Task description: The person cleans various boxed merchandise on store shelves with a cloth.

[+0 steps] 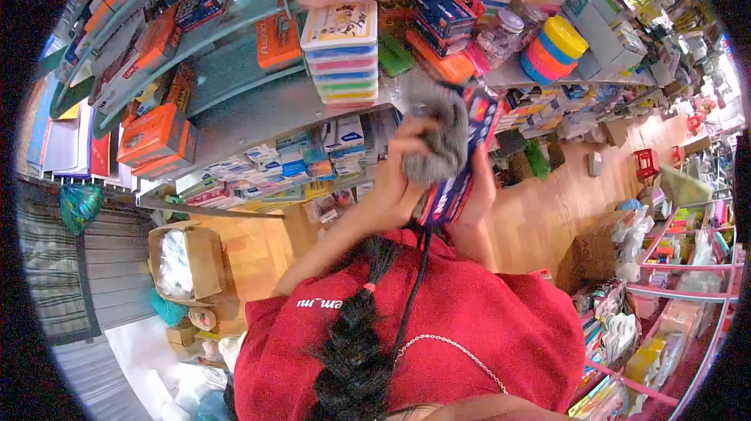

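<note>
My left hand (pixel 403 161) is closed on a crumpled grey cloth (pixel 444 135), somewhat blurred by motion. The cloth lies against the face of a dark blue box (pixel 460 190) with red edges and white lettering, covering part of it. Along the box's right side my right hand (pixel 481 190) grips it, holding it tilted in front of my chest. Just beyond the hands is the metal shelf, where a stack of coloured plastic trays (pixel 342 53) stands to the left and small dark blue boxes (pixel 443 18) sit on orange ones.
Orange boxes (pixel 156 139) line the left shelves. Round yellow, blue and pink containers (pixel 554 49) and a clear jar (pixel 504 34) stand at the right. Many small boxes fill the lower shelf. An open carton (pixel 207 260) rests on the wooden floor (pixel 262 257); a pink rack (pixel 680 296) is at the right.
</note>
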`<state>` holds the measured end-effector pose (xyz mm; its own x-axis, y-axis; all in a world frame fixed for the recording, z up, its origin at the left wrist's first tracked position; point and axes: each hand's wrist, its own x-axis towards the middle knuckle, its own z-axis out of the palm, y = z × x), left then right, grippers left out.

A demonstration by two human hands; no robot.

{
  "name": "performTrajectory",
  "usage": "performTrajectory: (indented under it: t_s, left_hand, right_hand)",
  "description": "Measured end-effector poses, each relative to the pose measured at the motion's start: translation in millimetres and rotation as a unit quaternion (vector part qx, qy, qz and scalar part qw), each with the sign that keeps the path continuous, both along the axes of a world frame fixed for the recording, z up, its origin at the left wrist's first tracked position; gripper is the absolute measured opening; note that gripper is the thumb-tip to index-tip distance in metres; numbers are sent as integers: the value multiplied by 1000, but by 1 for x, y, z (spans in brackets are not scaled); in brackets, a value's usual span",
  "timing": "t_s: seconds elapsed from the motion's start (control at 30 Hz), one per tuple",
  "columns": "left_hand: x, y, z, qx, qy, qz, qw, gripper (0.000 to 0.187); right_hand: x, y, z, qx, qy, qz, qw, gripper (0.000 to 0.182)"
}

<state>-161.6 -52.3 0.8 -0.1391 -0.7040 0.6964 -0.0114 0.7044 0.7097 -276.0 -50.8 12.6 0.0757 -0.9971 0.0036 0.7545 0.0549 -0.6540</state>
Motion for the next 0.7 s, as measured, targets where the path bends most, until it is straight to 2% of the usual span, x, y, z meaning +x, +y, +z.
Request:
performTrajectory:
  t_s: [0.03,0.13,0.2,0.27,0.3,0.4,0.5,0.53,0.63,0.67,0.7]
  left_hand:
    - [-2,10,-7,15,-13,-6,1000,26]
    - [-6,12,-4,0,-28,-4,1000,25]
    - [0,1,8,0,-33,11,999,25]
    - [4,-16,22,-20,20,55,998,24]
    - [6,-22,28,-31,46,76,996,24]
    - [18,-28,37,44,76,65,994,24]
    - [20,-21,35,107,87,141,980,27]
    - [18,-22,38,74,82,194,975,29]
    - [22,-35,21,122,188,221,949,31]
    - [29,-35,16,134,169,235,948,32]
    - [31,-33,10,147,168,232,947,32]
  right_hand:
    - [-10,-5,0,-1,-65,72,995,54]
    - [-14,-6,9,-5,-106,102,989,51]
    - [-12,-1,1,36,-22,70,997,48]
    - [-22,1,-28,11,-106,180,978,43]
    - [-11,11,-9,68,85,124,986,45]
    - [0,19,-4,78,96,164,979,49]
    - [-6,13,3,73,101,215,969,50]
    - [-6,10,2,77,105,215,968,51]
    - [-22,-1,-18,107,77,293,947,58]
    - [-28,-3,-35,140,38,299,943,56]
    - [-28,-1,-23,217,7,276,936,55]
